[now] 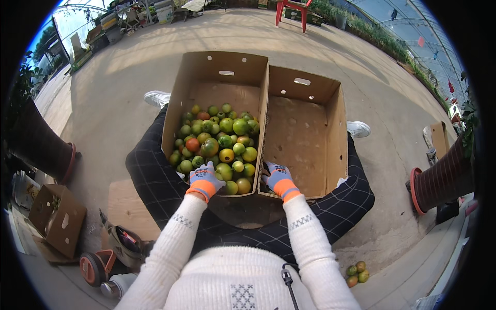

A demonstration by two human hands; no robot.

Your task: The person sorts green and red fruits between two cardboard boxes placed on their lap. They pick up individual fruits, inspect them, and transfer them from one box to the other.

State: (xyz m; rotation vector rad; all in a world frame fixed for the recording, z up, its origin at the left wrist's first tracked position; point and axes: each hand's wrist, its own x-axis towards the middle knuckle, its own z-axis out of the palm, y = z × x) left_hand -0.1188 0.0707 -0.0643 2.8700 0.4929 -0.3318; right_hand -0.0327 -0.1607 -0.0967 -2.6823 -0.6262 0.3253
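Note:
Two cardboard boxes stand side by side between my legs. Green, yellowish and a few red tomatoes (217, 143) fill the near part of the left box (226, 93). My left hand (203, 180), in a grey and orange work glove, rests on tomatoes at that box's near side; its fingertips are partly hidden among them. Inside the right box (296, 143) the bare cardboard bottom shows. My right hand (279, 179), gloved alike, reaches into its near left corner, beside the shared wall. Its fingers are partly hidden, and I cannot tell whether they hold anything.
Several loose tomatoes (357, 273) lie on the floor at the lower right. Large plant pots (46, 143) flank me. At left are a small cardboard box (58, 221), a bag (124, 242) and a bottle (118, 285). A red chair (293, 7) stands ahead.

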